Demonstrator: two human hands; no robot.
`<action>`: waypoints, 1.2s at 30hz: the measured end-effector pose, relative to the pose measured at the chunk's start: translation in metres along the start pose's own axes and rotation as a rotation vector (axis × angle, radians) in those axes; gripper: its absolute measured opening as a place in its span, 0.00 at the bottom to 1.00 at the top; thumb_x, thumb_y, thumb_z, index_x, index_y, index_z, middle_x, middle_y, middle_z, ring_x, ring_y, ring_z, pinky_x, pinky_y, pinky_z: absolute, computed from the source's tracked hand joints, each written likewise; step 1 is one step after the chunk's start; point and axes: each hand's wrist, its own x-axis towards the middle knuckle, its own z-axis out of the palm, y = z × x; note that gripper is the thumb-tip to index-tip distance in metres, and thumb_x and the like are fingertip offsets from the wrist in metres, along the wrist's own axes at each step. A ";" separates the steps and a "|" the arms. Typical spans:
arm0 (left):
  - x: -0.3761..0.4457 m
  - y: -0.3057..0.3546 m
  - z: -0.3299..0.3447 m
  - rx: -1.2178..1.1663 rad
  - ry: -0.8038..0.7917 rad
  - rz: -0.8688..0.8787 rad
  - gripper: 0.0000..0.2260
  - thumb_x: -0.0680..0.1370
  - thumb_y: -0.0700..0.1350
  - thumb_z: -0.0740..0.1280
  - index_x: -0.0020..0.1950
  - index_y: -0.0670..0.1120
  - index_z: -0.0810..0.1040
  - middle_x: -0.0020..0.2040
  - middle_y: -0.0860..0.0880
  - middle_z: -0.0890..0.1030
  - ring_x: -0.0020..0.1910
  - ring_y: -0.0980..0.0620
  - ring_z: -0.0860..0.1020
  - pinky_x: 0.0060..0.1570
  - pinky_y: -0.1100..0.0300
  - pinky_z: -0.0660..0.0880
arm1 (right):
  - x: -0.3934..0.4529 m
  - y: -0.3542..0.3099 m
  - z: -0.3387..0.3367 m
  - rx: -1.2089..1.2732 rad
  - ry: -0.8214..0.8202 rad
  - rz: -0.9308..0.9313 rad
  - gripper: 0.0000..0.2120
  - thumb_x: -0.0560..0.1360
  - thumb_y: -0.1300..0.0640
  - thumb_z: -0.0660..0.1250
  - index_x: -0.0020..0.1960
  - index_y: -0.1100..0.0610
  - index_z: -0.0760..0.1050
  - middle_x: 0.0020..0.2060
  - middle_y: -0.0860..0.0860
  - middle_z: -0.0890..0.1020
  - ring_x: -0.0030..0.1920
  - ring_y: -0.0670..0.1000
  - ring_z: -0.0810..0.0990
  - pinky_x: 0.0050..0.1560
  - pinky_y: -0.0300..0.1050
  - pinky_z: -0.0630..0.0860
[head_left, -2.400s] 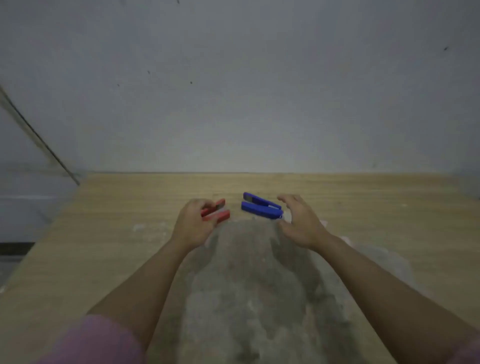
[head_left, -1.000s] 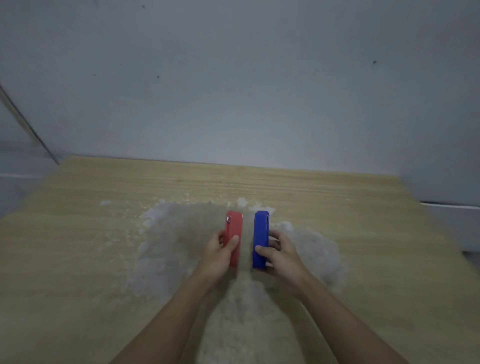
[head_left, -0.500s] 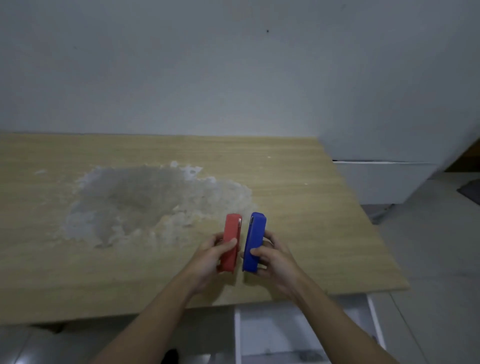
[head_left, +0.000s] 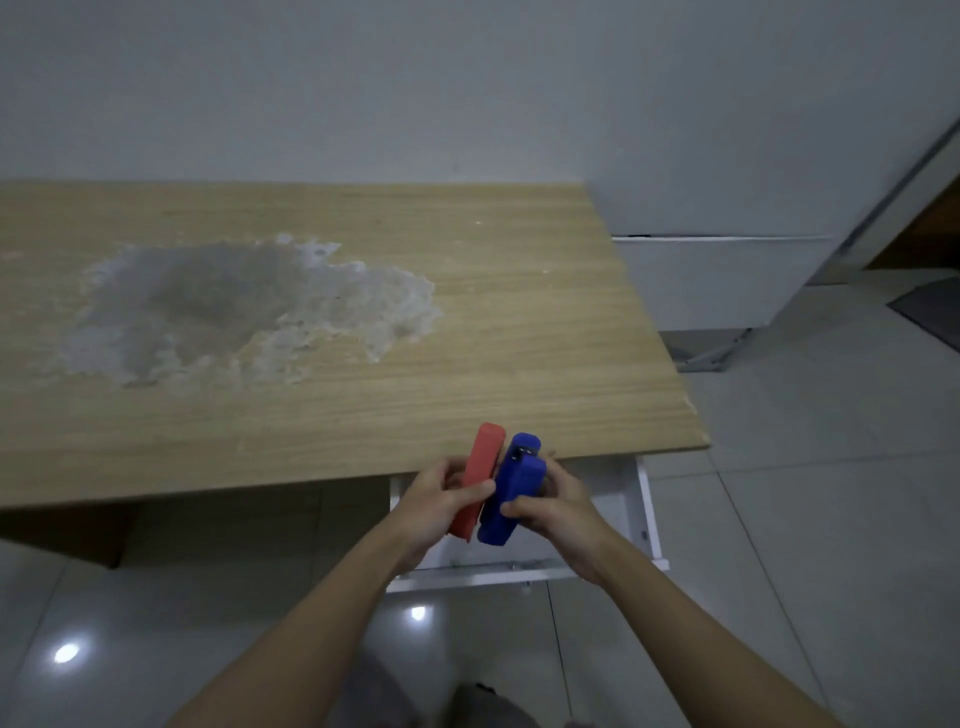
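My left hand (head_left: 434, 506) grips a red stapler (head_left: 480, 473), fingers curled round its body. Beside it, my right hand (head_left: 558, 512) grips a blue stapler (head_left: 514, 493). Both staplers point away from me and sit side by side, nearly touching. They hang over the front edge of the wooden table (head_left: 467, 338) and above an open white drawer (head_left: 641, 499) under the tabletop. The rear ends of both staplers are partly hidden by my fingers.
A large pale worn patch (head_left: 234, 306) marks the tabletop at left centre. The table's right edge runs down to a corner near the drawer. Grey tiled floor (head_left: 805, 467) lies to the right and below. A white wall stands behind, with a metal bracket (head_left: 711, 358) at its base.
Both hands lifted the staplers off the worn patch and carried them back toward me, past the table's front edge. The view turned right and down, revealing the open drawer.
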 end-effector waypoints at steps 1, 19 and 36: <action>-0.002 -0.006 0.005 0.016 0.007 -0.011 0.19 0.74 0.45 0.68 0.63 0.45 0.70 0.57 0.47 0.78 0.53 0.50 0.77 0.54 0.54 0.74 | -0.005 0.007 -0.005 -0.020 -0.001 0.011 0.21 0.68 0.69 0.68 0.58 0.57 0.72 0.48 0.56 0.81 0.51 0.54 0.81 0.48 0.42 0.78; 0.040 -0.064 0.025 0.297 0.141 -0.143 0.21 0.76 0.46 0.65 0.67 0.44 0.66 0.53 0.49 0.74 0.52 0.51 0.73 0.52 0.58 0.68 | 0.035 0.067 -0.037 -0.163 0.230 0.131 0.27 0.66 0.60 0.74 0.60 0.53 0.65 0.48 0.53 0.79 0.53 0.55 0.79 0.60 0.58 0.76; 0.071 -0.110 0.035 0.557 0.406 -0.100 0.13 0.76 0.49 0.64 0.55 0.42 0.76 0.59 0.39 0.73 0.49 0.47 0.73 0.55 0.57 0.72 | 0.077 0.081 -0.018 -0.570 0.248 0.019 0.21 0.70 0.60 0.70 0.63 0.57 0.72 0.49 0.52 0.79 0.47 0.50 0.76 0.50 0.40 0.73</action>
